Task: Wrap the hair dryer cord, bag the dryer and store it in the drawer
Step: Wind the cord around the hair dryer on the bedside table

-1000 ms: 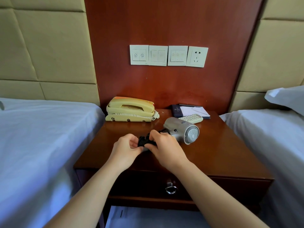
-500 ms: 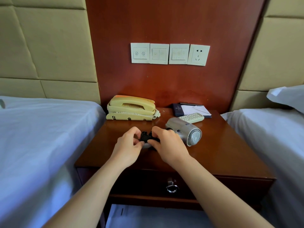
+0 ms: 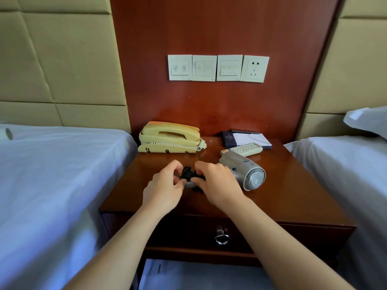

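Observation:
A silver hair dryer [image 3: 243, 168] lies on its side on the wooden nightstand [image 3: 293, 191], its round grille facing the front right. Its black cord [image 3: 186, 174] is bunched around the handle, between my two hands. My left hand [image 3: 165, 186] pinches the cord from the left. My right hand [image 3: 217, 183] covers the handle and grips the cord from the right. The closed drawer [image 3: 188, 233] below the tabletop has a metal ring pull [image 3: 222, 239]. No bag is in view.
A cream telephone [image 3: 169, 137] stands at the nightstand's back left. A white remote [image 3: 243, 149] and a dark folder with a notepad [image 3: 247, 139] lie at the back right. White-sheeted beds [image 3: 52, 185] flank the nightstand. Wall switches and a socket [image 3: 254, 69] hang above.
Both hands have kept working the black cord at the dryer's handle, shifting slightly away from me; my left fingers have curled closer round the bundle. The dryer has hardly moved.

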Action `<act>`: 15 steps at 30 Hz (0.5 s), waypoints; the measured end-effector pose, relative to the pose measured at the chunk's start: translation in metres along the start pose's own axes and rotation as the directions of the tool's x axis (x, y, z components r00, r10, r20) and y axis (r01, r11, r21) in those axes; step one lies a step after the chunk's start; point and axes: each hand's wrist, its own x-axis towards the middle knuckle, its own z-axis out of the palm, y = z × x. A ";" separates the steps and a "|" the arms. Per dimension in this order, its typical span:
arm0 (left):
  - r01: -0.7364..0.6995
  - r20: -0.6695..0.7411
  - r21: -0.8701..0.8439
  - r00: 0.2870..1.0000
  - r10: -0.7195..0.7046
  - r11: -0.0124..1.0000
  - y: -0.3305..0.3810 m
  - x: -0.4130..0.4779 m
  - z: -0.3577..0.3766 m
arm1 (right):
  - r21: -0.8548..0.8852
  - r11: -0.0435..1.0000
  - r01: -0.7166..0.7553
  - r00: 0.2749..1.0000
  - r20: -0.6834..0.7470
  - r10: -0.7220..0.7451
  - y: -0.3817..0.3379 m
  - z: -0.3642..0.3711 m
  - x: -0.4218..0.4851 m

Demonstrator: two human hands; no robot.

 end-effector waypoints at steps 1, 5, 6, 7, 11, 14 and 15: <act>0.002 -0.001 0.008 1.000 -0.002 1.000 0.000 0.000 0.000 | -0.003 1.000 0.003 1.000 0.001 -0.003 0.000 0.000 0.000; 0.026 0.040 0.004 0.999 -0.026 1.000 0.001 0.004 -0.002 | -0.033 0.999 0.013 1.000 0.010 -0.013 0.001 0.001 0.001; 0.030 0.056 -0.013 0.998 -0.029 0.999 0.000 0.005 -0.004 | -0.042 0.999 0.014 1.000 0.014 -0.014 0.001 0.001 0.001; 0.031 0.064 -0.029 0.998 -0.029 0.999 -0.001 0.006 -0.005 | -0.053 0.998 0.019 1.000 0.011 -0.018 0.001 0.002 0.002; 0.022 0.035 -0.003 0.999 -0.022 1.000 0.000 0.005 -0.004 | -0.083 0.996 0.022 0.999 -0.021 -0.024 -0.002 0.008 0.004; -0.031 -0.028 0.128 0.999 0.035 0.991 0.005 -0.002 -0.003 | -0.082 0.997 -0.003 0.998 -0.058 -0.001 -0.003 0.014 0.003; -0.057 -0.045 0.170 0.997 0.066 0.984 0.007 -0.004 -0.001 | -0.085 0.996 -0.009 0.997 -0.077 0.003 -0.003 0.016 0.003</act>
